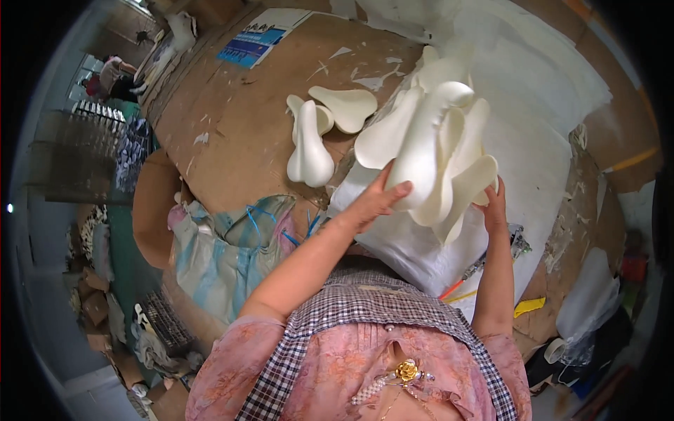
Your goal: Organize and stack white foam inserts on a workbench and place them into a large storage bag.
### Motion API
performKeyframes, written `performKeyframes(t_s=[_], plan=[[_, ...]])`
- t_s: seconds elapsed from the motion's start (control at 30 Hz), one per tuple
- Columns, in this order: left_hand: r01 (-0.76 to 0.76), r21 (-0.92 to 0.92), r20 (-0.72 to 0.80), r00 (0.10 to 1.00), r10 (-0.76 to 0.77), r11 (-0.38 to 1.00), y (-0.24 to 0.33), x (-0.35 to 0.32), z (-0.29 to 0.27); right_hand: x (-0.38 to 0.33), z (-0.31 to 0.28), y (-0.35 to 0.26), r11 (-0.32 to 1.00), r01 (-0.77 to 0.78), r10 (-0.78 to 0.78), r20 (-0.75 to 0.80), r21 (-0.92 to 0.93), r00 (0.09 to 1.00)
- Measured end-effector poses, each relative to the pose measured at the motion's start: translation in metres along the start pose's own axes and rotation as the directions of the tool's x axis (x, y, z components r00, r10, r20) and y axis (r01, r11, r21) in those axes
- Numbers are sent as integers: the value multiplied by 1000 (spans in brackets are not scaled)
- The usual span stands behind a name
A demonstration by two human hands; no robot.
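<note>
The bunched shells [423, 144] at two o'clock look light, springy and slightly slippery, so best squeezed low from both sides, where the left hand [373, 203], thumb spread, clasps their seven-o'clock edge and the right hand [495, 208], curled and partly hidden, their four-o'clock rims.

I see a big sack [210, 245] with pale blue stripes and bright blue strings [261, 210] at its top. A brown cardboard piece [156, 210] curves up just left of the sack. Past the sack I see a brown table [232, 119], with a blue and white sheet [254, 46] well away from it. A person [114, 76] is far behind the sack, on its left. Well to its right I spot a yellow scrap [529, 306] and a clear plastic bag [590, 289].
</note>
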State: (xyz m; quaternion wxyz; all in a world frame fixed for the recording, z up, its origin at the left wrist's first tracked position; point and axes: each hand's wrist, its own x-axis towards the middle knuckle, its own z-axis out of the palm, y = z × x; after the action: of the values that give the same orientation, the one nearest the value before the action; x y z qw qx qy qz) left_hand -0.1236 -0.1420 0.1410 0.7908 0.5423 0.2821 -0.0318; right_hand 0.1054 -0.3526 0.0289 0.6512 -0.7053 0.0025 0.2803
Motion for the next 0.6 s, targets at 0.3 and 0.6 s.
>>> performKeyframes(t_s=[0.3,0.6], plan=[[-534,481,-42,778,627,695,11,-59,-13,-125,68,-19,949,295,-292,-42,109,955],[-363,670,-629,186,755,647,77,-334,-271,-251,433,-92,940,288,-335,648,183,684]])
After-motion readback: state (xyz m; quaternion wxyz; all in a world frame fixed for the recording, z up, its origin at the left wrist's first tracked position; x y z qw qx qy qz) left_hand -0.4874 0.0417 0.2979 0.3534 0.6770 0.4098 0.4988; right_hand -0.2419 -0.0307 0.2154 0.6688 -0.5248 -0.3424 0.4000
